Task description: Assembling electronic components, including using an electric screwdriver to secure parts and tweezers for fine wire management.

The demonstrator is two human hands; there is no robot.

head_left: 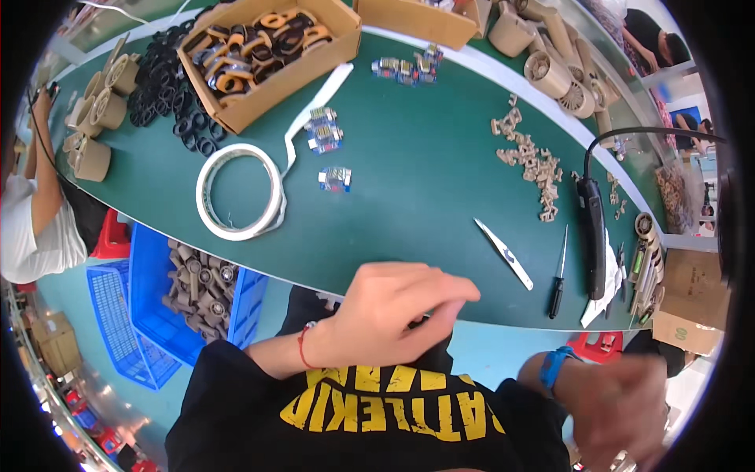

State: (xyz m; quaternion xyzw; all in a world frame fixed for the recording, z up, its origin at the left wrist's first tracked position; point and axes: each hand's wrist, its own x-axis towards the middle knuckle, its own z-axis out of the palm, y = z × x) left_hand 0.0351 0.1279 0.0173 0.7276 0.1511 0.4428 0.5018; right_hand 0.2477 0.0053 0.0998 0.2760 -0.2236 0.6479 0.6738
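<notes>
My left hand (397, 311), with a red string on its wrist, hovers at the table's near edge. Its fingers are curled and thumb and forefinger press together; whatever they may hold is hidden. Low at the right, off the table, my right hand (617, 405) is smeared by motion, a blue wristband (557, 366) above it. White-handled tweezers (504, 253) lie nearest on the green table (401, 197), beside a thin black-handled screwdriver (558, 287). A black corded tool (591, 236) rests to their right. Farther off, small blue circuit boards (336, 179) sit in groups.
A roll of white tape (206, 189) lies at left, its strip trailing back. Behind are black rings (161, 90) and a cardboard box (228, 118) of orange-and-black parts. Small beige pieces (539, 169) are scattered at right. A blue crate (149, 295) of beige parts stands below left. Another person (39, 212) is at far left.
</notes>
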